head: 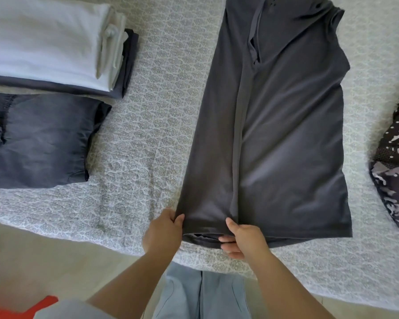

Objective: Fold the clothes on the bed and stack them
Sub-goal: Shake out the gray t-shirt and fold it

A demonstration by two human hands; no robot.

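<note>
Dark grey shirt lies flat on the bed, right of centre, hem toward the near edge, collar at the far side. Its left side panel is already turned in over the middle; a long vertical fold line runs down the garment.

Left hand pinches the near left corner of the folded panel at the hem. Right hand grips the hem just to the right, thumb on top, fingers curled under the cloth. Both hands are closed on the shirt.

Far left on the bed: a stack of folded white and dark cloths. Near it, folded dark jeans. At the right edge, a black-and-white patterned garment, unfolded, apparently waiting.

Step judged in hand: lengthwise fold of the shirt, first side done and being squared at the hem. Next move probably calls for turning the right side in to match, then folding hem to collar and carrying the shirt left to the stack.
</note>
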